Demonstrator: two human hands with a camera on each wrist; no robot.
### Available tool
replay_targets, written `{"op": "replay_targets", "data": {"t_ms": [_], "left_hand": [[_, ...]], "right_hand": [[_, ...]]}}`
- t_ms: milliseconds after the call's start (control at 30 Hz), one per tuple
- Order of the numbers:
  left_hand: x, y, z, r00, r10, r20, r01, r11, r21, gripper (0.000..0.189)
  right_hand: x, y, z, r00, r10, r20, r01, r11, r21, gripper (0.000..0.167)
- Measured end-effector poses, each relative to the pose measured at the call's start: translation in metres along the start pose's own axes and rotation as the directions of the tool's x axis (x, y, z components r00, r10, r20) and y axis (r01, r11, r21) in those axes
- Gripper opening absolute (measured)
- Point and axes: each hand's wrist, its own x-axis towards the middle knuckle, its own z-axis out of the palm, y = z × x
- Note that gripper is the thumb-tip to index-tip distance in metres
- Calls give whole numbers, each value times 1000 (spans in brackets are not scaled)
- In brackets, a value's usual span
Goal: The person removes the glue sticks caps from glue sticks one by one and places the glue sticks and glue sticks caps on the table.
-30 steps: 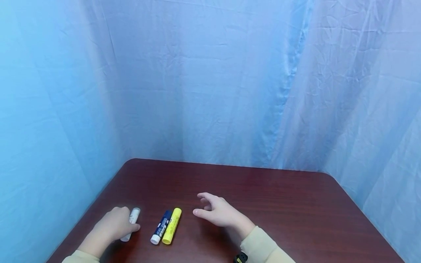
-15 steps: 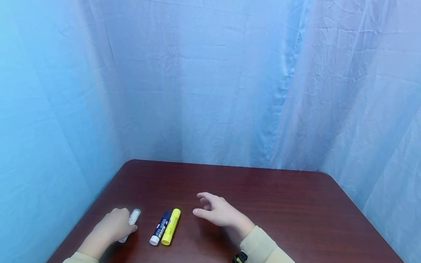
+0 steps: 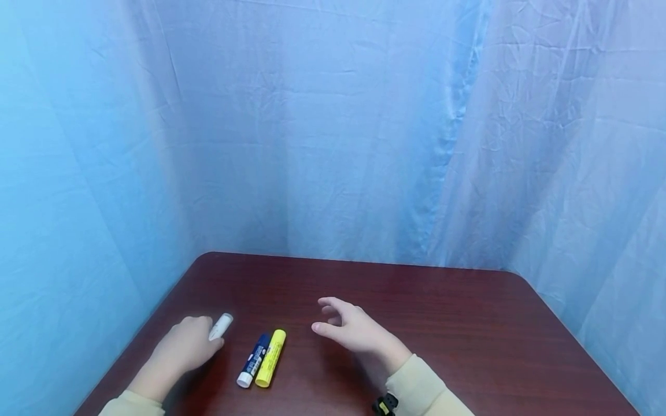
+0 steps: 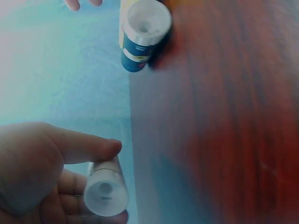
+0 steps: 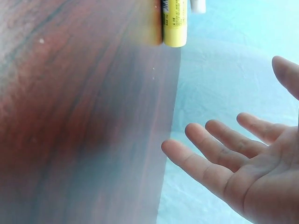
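Pale cream sleeves (image 3: 422, 386), black-and-yellow wrist device (image 3: 385, 405)

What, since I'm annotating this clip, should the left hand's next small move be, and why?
Probably bring the white tube toward the blue tube. The left hand grips the white one apart from the others, while the blue tube and yellow tube lie side by side on the table; the right hand holds nothing.
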Motion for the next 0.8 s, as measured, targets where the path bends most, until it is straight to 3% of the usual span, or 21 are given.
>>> {"op": "replay_targets", "data": {"t_ms": [433,800], "left_hand": [[7,20,-13,994,49,-101,-48,999,11,31],[11,43,-20,976,101,-192,-98,995,25,34]], "right_hand": [[-10,-5,-20,997,-43,-66,43,999,-4,60],[-19,-6,-36,993,-41,-107,44,999,31,62]]}}
